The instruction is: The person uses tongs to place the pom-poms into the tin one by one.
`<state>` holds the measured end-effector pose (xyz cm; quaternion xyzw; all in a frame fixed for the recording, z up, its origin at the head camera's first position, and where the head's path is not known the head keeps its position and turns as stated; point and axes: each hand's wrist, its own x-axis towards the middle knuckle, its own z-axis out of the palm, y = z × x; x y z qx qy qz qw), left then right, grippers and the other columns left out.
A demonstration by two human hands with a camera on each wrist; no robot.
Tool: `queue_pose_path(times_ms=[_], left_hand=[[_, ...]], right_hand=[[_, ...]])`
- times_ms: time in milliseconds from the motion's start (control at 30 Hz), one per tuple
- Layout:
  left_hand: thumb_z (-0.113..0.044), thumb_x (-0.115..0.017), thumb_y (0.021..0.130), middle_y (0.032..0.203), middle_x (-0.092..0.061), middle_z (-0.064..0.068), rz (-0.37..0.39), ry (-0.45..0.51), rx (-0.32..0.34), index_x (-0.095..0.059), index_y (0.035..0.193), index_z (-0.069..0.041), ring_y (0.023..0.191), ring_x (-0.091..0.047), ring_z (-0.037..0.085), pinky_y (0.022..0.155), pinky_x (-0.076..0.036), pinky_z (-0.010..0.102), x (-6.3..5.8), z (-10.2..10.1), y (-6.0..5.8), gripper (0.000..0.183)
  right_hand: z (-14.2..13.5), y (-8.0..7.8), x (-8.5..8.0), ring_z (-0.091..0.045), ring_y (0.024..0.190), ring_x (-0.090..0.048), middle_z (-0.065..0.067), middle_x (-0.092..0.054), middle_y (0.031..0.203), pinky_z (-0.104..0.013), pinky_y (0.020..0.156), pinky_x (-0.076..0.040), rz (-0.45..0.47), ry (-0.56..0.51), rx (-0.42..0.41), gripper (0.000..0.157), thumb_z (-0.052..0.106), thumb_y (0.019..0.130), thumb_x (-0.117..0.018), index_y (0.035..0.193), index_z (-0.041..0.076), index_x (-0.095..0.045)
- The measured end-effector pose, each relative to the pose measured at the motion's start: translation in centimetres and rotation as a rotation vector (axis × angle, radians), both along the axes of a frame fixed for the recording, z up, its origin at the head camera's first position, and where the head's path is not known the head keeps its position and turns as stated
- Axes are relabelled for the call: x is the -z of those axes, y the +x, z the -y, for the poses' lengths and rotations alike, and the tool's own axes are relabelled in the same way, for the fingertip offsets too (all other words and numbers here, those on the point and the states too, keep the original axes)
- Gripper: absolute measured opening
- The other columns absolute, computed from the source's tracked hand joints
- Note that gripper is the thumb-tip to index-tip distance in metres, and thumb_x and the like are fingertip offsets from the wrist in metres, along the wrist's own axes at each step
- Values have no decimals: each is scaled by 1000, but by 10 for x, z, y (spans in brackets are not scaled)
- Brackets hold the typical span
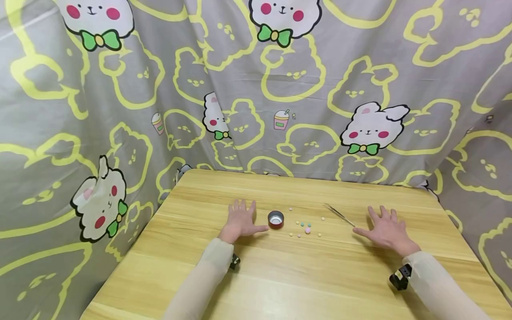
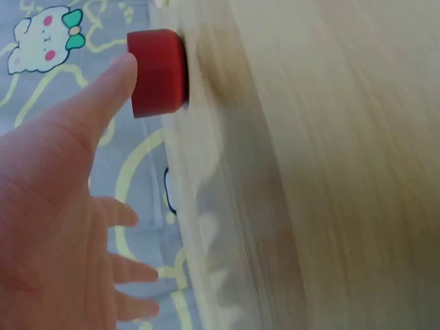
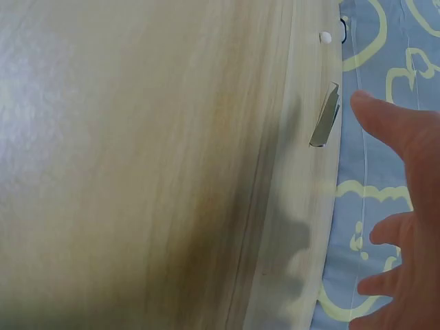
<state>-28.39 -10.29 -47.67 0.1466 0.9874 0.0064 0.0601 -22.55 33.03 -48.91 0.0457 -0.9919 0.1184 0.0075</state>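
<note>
In the head view, a wooden table carried everything, its far edge running along a gray curtain printed with yellow outlines and white rabbits. The left hand was spread wide, fingers toward the far left corner, holding nothing; its thumb pointed at a small round red tin, topless and silvery inside. The tin stood upright, slightly left of midway between the table's left and right edges. To its right were scattered small beads in pink, yellow, teal and cream, so the tin stood between the left hand and them. A pair of metal tweezers lay slantwise between the beads and the right hand, its splayed tips aimed toward the far edge. The right hand, too, was spread wide and held nothing, nearer the right edge. A black wrist camera sat below each hand.

In the left wrist view, the thumb tip overlapped the tin's red side; whether it touched was unclear. The other fingers were extended.

In the right wrist view, a gap showed between the thumb and the tweezers. One pale bead lay beyond them, and the hand's shadow fell across the tabletop.
</note>
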Motion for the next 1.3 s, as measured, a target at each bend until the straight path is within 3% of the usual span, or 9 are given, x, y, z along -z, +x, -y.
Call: queue_pose_path(times_ms=[200,433,633,833,1000,1300], left_hand=[[-69,-61,76,147,-30,22,64,225,129,-24,149,-7,135,-26,40,108,-21,52,2,-13,-10,103],[-43,-76,77,139,-42,17,153,430,226,-35,144,-2,128,-38,31,103,-33,43,4,-29,-20,88],[-35,-78,77,128,-51,11,161,481,256,-44,138,-3,114,-48,23,94,-41,35,8,-35,-25,76],[-33,-78,78,113,-53,6,170,498,268,-55,127,-7,98,-51,18,83,-44,31,11,-39,-26,60],[-34,-78,78,116,-54,5,187,512,249,-57,125,-8,102,-50,20,85,-42,33,13,-40,-27,57],[-33,-78,77,119,-54,6,195,532,234,-56,125,-8,108,-48,22,88,-41,35,15,-41,-27,59]], right_hand=[[-2,-2,0,-67,118,-21,-45,-22,137,-73,89,-25,-47,15,-47,99,67,83,-52,140,-11,-32],[-1,-3,2,-66,118,-24,-44,-24,136,-72,91,-23,-55,-41,-87,97,64,83,-57,140,-11,-33],[-2,-8,4,-60,118,-29,-41,-30,135,-70,92,-25,-46,-112,-115,93,58,84,-61,142,-9,-31],[-1,-14,7,-49,109,-47,-34,-45,125,-63,87,-38,-41,-210,-158,81,45,85,-67,140,-7,-36],[3,-21,6,-38,96,-58,-28,-56,115,-54,80,-46,-36,-305,-194,67,30,86,-69,135,-8,-42],[14,-39,4,-30,90,-59,-26,-59,110,-47,76,-48,7,-358,-209,54,18,87,-68,129,-7,-49]])
